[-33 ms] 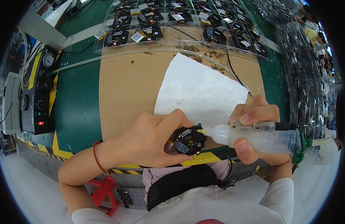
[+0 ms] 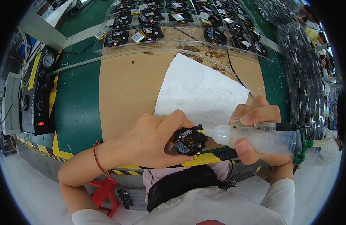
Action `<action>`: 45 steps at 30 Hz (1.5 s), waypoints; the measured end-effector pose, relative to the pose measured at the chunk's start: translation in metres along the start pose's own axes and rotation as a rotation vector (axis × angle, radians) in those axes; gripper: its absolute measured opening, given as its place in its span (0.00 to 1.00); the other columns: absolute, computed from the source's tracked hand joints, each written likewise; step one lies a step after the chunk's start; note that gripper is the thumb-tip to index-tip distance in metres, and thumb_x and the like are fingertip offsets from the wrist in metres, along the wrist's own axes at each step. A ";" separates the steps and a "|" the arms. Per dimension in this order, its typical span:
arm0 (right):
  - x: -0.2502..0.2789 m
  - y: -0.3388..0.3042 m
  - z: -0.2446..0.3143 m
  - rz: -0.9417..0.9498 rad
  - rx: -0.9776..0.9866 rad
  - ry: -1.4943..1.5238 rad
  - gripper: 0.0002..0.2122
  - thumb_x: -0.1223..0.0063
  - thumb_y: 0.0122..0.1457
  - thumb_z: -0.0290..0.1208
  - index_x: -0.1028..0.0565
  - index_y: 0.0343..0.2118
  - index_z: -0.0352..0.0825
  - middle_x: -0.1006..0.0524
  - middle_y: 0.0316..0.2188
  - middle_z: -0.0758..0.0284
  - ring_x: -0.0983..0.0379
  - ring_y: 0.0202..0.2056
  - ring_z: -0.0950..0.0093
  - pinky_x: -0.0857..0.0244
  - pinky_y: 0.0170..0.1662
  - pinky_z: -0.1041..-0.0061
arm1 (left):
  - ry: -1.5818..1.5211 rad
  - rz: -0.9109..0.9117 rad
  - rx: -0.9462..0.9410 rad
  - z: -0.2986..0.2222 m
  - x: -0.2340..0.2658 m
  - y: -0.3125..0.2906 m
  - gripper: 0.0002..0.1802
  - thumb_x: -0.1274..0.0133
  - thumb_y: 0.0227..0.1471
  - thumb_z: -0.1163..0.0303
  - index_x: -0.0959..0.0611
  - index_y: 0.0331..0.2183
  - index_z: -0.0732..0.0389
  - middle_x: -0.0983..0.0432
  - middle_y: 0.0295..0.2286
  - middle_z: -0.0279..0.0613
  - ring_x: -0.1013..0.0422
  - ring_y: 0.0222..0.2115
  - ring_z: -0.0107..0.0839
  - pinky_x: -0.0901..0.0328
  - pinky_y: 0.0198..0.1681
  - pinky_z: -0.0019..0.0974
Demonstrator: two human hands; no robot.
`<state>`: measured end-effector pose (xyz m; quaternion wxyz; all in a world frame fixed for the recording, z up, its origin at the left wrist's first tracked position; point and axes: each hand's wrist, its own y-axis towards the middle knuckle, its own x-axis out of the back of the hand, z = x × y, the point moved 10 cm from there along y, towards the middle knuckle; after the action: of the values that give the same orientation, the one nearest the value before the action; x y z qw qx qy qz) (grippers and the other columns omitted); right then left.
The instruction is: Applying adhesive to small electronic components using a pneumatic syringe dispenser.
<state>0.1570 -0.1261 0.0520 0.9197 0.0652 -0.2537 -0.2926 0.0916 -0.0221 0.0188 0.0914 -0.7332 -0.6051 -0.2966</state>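
Between the thumb and fingers of my left hand (image 2: 150, 140) is a round black electronic module (image 2: 190, 141) with small boards and parts on its face. It is held at the table's near edge. My right hand (image 2: 259, 127) wraps round a clear dispensing syringe (image 2: 268, 138) with white contents and a green cap at its back end. The syringe lies level, and its yellowish tip (image 2: 203, 132) meets the module's upper right rim; whether it touches cannot be made out. Beyond both hands lies a white sheet (image 2: 199, 88) dotted with small clear blobs.
Clear compartment trays (image 2: 167, 32) of similar black modules with silver batteries stand at the back. A black dispenser box (image 2: 38, 90) with a gauge is at left, its hose crossing the table. Brown cardboard (image 2: 124, 86) covers the green tabletop (image 2: 77, 112). Stacked trays (image 2: 302, 75) rise at right.
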 end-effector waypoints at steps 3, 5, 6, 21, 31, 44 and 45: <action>-0.001 -0.001 0.001 -0.010 0.012 -0.013 0.18 0.40 0.41 0.33 0.38 0.33 0.42 0.41 0.24 0.68 0.39 0.24 0.77 0.36 0.31 0.75 | 0.010 -0.005 -0.006 -0.001 0.000 0.000 0.29 0.32 0.29 0.61 0.27 0.33 0.66 0.34 0.13 0.33 0.34 0.11 0.21 0.42 0.13 0.22; 0.001 -0.002 0.004 -0.075 0.041 -0.014 0.19 0.41 0.41 0.33 0.38 0.33 0.41 0.41 0.24 0.68 0.39 0.24 0.77 0.36 0.31 0.74 | 0.015 -0.006 -0.014 -0.002 0.001 0.001 0.29 0.32 0.29 0.61 0.26 0.34 0.66 0.34 0.12 0.33 0.35 0.11 0.21 0.42 0.13 0.22; 0.000 -0.002 0.003 -0.075 0.041 -0.014 0.19 0.41 0.41 0.33 0.38 0.33 0.41 0.41 0.24 0.68 0.39 0.24 0.77 0.36 0.31 0.74 | 0.021 0.000 -0.011 -0.002 0.001 0.001 0.29 0.32 0.29 0.61 0.26 0.34 0.65 0.34 0.12 0.33 0.36 0.11 0.21 0.43 0.13 0.22; -0.009 -0.005 0.026 -0.030 0.339 -0.040 0.20 0.40 0.42 0.35 0.39 0.33 0.37 0.39 0.24 0.65 0.39 0.20 0.77 0.35 0.24 0.77 | 0.046 0.004 -0.009 -0.001 -0.001 0.001 0.28 0.32 0.28 0.61 0.25 0.33 0.64 0.33 0.13 0.32 0.35 0.11 0.21 0.41 0.13 0.22; -0.006 -0.002 0.016 -0.038 0.194 0.040 0.19 0.40 0.41 0.33 0.38 0.32 0.38 0.39 0.24 0.67 0.38 0.23 0.77 0.34 0.28 0.76 | 0.051 0.027 0.002 0.000 -0.003 0.000 0.27 0.33 0.28 0.63 0.24 0.33 0.63 0.32 0.15 0.33 0.34 0.12 0.23 0.39 0.14 0.23; -0.008 0.002 0.010 0.002 0.104 0.016 0.19 0.39 0.41 0.33 0.38 0.33 0.39 0.39 0.25 0.68 0.39 0.24 0.78 0.35 0.31 0.75 | 0.057 0.028 -0.013 -0.001 -0.004 0.000 0.26 0.33 0.28 0.64 0.24 0.33 0.62 0.32 0.16 0.34 0.35 0.12 0.23 0.40 0.14 0.23; -0.009 0.002 0.009 0.002 0.103 0.016 0.19 0.39 0.41 0.33 0.38 0.33 0.39 0.39 0.25 0.68 0.39 0.24 0.78 0.35 0.31 0.75 | 0.058 0.030 -0.008 0.000 -0.004 0.000 0.26 0.33 0.28 0.64 0.24 0.33 0.62 0.32 0.16 0.34 0.35 0.12 0.23 0.40 0.14 0.23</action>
<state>0.1473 -0.1196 0.0565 0.9174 0.1145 -0.2613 -0.2776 0.0912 -0.0259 0.0165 0.1104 -0.7337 -0.5897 -0.3189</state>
